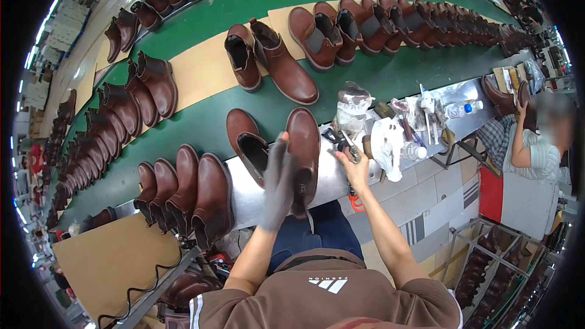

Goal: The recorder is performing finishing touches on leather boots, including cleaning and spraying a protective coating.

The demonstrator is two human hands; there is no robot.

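Observation:
A brown ankle boot (303, 146) lies on the metal bench edge in front of me, toe pointing away. My left hand (280, 186), in a grey glove with a bare fingertip showing, rests stretched out along its left side. The boot's mate (241, 124) lies just left of that hand, its dark opening toward me. To the right, my right hand (354, 166) is closed around a slender tool (350, 144) with a light-coloured shaft; its exact kind is unclear. Just beyond that hand are a dark-handled item (331, 136) and a plastic-wrapped bundle (353, 109).
Brown boots (365, 24) line the green conveyor belt (213, 21), with more standing at left (210, 195). Rags (387, 146), bottles (464, 108) and small tools crowd the bench at right. A seated co-worker (530, 140) handles boots farther right. A cardboard sheet (116, 268) lies at lower left.

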